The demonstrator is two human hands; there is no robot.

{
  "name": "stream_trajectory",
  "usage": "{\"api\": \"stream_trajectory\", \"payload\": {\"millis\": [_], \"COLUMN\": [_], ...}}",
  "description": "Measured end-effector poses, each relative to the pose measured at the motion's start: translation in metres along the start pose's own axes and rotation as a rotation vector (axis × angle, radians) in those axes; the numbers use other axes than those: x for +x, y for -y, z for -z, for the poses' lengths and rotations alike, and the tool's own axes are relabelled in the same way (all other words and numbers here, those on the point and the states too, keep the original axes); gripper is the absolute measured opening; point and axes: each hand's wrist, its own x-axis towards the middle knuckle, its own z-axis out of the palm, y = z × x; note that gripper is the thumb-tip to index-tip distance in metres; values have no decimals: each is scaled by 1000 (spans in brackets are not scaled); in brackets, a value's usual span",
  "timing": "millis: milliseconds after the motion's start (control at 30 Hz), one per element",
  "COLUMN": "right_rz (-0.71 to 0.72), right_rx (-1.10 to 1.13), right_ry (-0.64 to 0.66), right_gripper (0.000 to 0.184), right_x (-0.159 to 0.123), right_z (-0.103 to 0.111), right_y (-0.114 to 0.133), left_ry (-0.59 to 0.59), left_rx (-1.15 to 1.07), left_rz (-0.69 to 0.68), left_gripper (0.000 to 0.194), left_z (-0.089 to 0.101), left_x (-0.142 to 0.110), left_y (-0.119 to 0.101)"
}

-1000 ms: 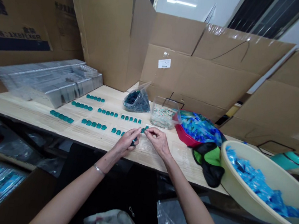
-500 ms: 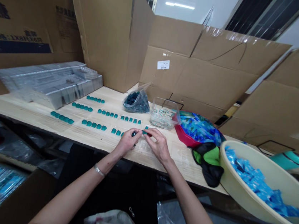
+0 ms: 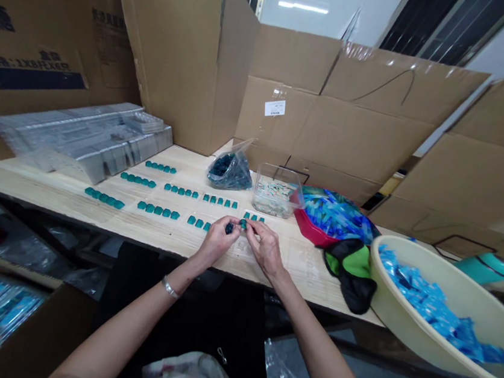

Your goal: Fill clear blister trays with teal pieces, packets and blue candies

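Both of my hands meet over the front middle of the wooden table (image 3: pixel 51 190). My left hand (image 3: pixel 216 241) is closed around several small teal pieces, one showing at its fingertips. My right hand (image 3: pixel 266 246) pinches a teal piece (image 3: pixel 243 224) right beside the left fingertips. Short rows of the same teal pieces (image 3: pixel 158 210) lie on the table to the left, and a shorter row (image 3: pixel 253 218) lies just beyond my fingers.
A clear bag of dark teal pieces (image 3: pixel 230 170), a clear plastic tub (image 3: pixel 276 196) and a red bowl of blue packets (image 3: pixel 333 217) stand behind. A beige basin of blue packets (image 3: pixel 439 301) is at right, stacked clear trays (image 3: pixel 80 136) at left. Cardboard boxes wall the table.
The short row beyond my fingers has grown by a piece or two. My hands have drawn back slightly toward me and now meet just in front of it.
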Motion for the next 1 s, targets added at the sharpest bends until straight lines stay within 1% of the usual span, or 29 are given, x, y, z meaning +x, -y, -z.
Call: {"api": "stream_trajectory", "payload": {"millis": [133, 233, 300, 400, 500, 567, 700, 767, 833, 933, 1000], "right_rz": [26, 28, -37, -206, -363, -422, -473, -495, -496, -447, -394], "right_rx": [-63, -47, 14, 209, 376, 416, 476, 498, 456, 283, 145], "right_ry": [10, 8, 2, 19, 41, 47, 61, 47, -20, -156, -182], "right_gripper": [28, 27, 25, 22, 24, 25, 24, 24, 22, 19, 18], "right_x": [-2, -3, -4, -3, -1, 0, -3, -6, -7, -3, 3], "right_z": [-4, -7, -8, -7, -5, -3, 3, 8, 17, 34, 44], "right_y": [1, -1, -3, -8, -10, -9, -1, -2, -11, -42, -70], "left_ry": [24, 9, -7, -6, 18, 46, 80, 74, 50, 52, 81], "left_rx": [76, 121, 156, 191, 242, 296, 328, 309, 285, 205, 119], "left_rz": [-16, -65, -117, -188, -270, -328, -395, -386, -331, -182, -77], "left_gripper": [13, 10, 10, 13, 15, 14, 13, 13, 14, 13, 14], "left_z": [0, 0, 1, 2, 2, 1, -2, -2, 0, 5, 8], "left_x": [1, 3, 3, 0, -3, -6, -9, -10, -10, -10, -11], "left_y": [2, 6, 10, 13, 14, 12, 9, 9, 11, 14, 14]}}
